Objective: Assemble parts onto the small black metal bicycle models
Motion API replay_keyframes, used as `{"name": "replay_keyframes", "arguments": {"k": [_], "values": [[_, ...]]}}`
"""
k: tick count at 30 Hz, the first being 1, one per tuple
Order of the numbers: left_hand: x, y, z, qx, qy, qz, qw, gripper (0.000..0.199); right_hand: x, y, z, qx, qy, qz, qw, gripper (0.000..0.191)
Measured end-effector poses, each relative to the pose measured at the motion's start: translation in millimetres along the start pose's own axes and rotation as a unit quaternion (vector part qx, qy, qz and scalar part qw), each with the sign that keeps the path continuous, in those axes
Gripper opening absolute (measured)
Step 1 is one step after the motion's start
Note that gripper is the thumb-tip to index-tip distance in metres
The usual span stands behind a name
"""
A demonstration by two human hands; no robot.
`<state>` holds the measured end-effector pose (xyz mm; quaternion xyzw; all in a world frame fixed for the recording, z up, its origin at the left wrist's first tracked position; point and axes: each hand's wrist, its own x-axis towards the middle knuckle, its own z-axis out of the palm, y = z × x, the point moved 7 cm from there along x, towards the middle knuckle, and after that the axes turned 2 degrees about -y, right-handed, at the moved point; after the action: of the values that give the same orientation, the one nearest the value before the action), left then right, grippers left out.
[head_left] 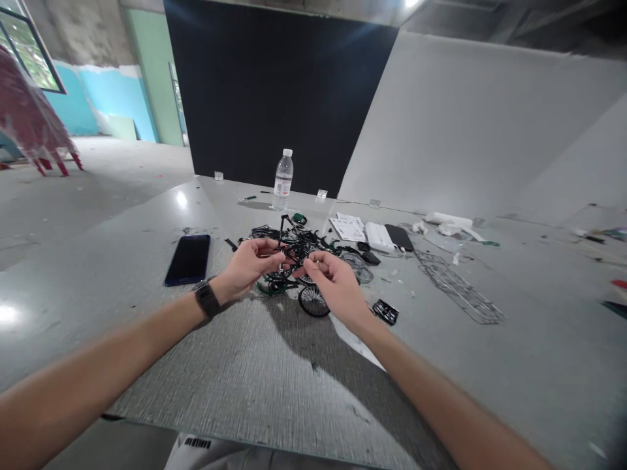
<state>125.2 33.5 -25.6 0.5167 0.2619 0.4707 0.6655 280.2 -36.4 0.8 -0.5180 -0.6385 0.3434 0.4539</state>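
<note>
My left hand (252, 264), with a dark watch (206, 298) on its wrist, pinches a small black model bicycle frame (295, 250) above the table. From the other side, the fingertips of my right hand (337, 282) close on the same frame. A thin black upright (281, 230) sticks up by my left fingers. Just below the hands lie a small spoked wheel (313, 301) and a curved green part (272, 286). Behind my fingers, more black bicycle parts (264, 232) are heaped, and their exact shapes blur together.
A phone (187, 260) lies at left, and a water bottle (283, 179) stands behind the parts. To the right are printed sheets (347, 226), a white power bank (379, 237), a small black tray (385, 312) and a grey sprue frame (458, 287). A black panel (279, 98) rises behind.
</note>
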Motion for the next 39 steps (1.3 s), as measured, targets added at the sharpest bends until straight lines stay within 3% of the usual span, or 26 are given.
{"name": "replay_keyframes", "arguments": {"k": [7,16,39], "values": [[-3.5,1.8,7.5,-0.011,0.008,0.008,1.000,0.032,0.5,8.8,3.6,0.021,0.008,0.010,1.000,0.032],[-5.4,2.8,10.1,0.006,0.023,0.047,0.999,0.031,-1.9,3.2,1.9,-0.004,0.033,0.002,0.999,0.030],[-7.6,5.7,9.5,0.011,0.032,0.046,0.998,0.031,-4.0,1.6,1.0,-0.005,0.029,-0.010,1.000,0.028]]}}
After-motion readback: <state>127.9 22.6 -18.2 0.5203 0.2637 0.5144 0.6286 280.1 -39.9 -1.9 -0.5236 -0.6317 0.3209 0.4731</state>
